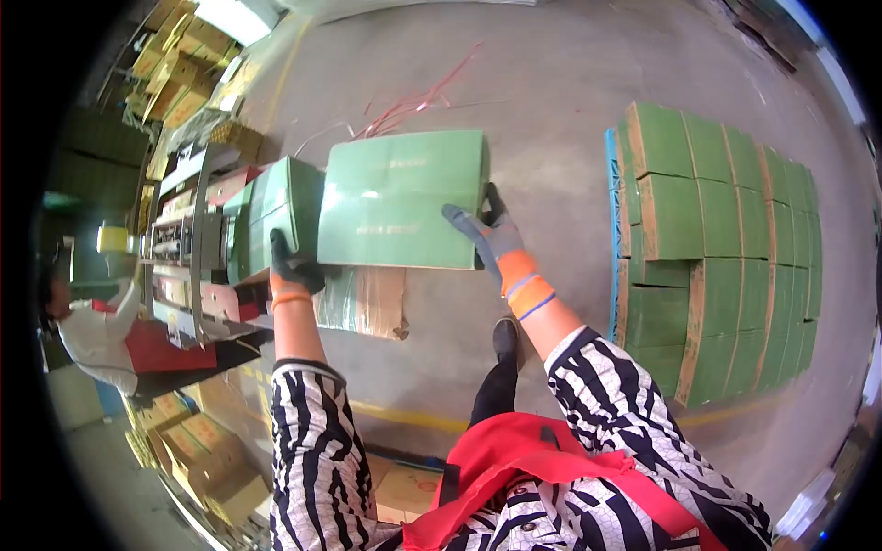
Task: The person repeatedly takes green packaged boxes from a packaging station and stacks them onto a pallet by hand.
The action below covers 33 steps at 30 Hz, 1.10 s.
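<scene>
A large green box lies in front of me, its flat face up. My right hand, in a grey glove with an orange cuff, grips its right edge, fingers on the top face. My left hand, in a dark glove with an orange cuff, is at the lower left, on the side of a second green box beside the large one. Its fingers are bent against that box; whether it also touches the large box is hard to tell. Below the large box is a plastic-wrapped brown carton.
Stacked green boxes stand on a blue pallet at the right. A metal-framed machine is at the left, with a co-worker beside it. Red straps lie on the floor; brown cartons are at upper left.
</scene>
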Each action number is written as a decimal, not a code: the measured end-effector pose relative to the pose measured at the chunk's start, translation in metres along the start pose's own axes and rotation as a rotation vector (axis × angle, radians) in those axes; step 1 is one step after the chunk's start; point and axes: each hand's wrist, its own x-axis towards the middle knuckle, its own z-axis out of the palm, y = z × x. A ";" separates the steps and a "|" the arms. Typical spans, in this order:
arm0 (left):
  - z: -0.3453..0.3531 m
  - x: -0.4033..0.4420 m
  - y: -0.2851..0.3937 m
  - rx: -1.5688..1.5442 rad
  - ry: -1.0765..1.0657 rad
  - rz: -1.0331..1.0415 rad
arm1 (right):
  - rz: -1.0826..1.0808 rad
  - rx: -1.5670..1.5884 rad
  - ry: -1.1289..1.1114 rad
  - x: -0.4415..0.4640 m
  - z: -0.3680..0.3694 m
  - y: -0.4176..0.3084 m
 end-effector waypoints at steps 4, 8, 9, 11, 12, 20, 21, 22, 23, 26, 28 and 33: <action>0.042 -0.062 -0.032 0.058 -0.139 0.037 | 0.062 -0.089 0.023 -0.004 -0.007 -0.009; 0.009 -0.076 -0.101 -0.054 -0.055 0.197 | 0.069 -0.155 -0.003 -0.035 -0.077 0.008; 0.031 -0.109 -0.114 -0.006 -0.266 0.010 | 0.071 -0.226 0.022 -0.050 -0.110 0.009; 0.051 -0.151 -0.161 0.025 -0.359 -0.150 | 0.150 -0.096 0.079 -0.098 -0.190 0.041; 0.051 -0.156 -0.191 0.020 -0.244 -0.089 | 0.103 -0.112 0.131 -0.141 -0.207 0.028; 0.078 -0.228 -0.468 0.742 -0.309 -0.361 | 0.138 0.521 0.628 -0.455 -0.379 0.096; 0.068 -0.224 -0.508 0.946 -0.599 -0.204 | 0.089 0.556 0.735 -0.479 -0.387 0.103; 0.090 -0.242 -0.544 0.914 -0.528 -0.350 | 0.008 0.558 0.764 -0.498 -0.405 0.131; 0.113 -0.260 -0.579 0.880 -0.445 -0.490 | -0.077 0.560 0.796 -0.511 -0.429 0.171; 0.097 -0.210 -0.681 1.143 -0.723 -0.428 | -0.105 0.699 0.953 -0.513 -0.481 0.207; 0.096 -0.180 -0.731 1.079 -0.580 -0.601 | -0.223 0.748 0.985 -0.493 -0.515 0.226; 0.098 -0.109 -0.785 1.017 -0.693 -0.593 | -0.309 0.800 1.012 -0.437 -0.584 0.217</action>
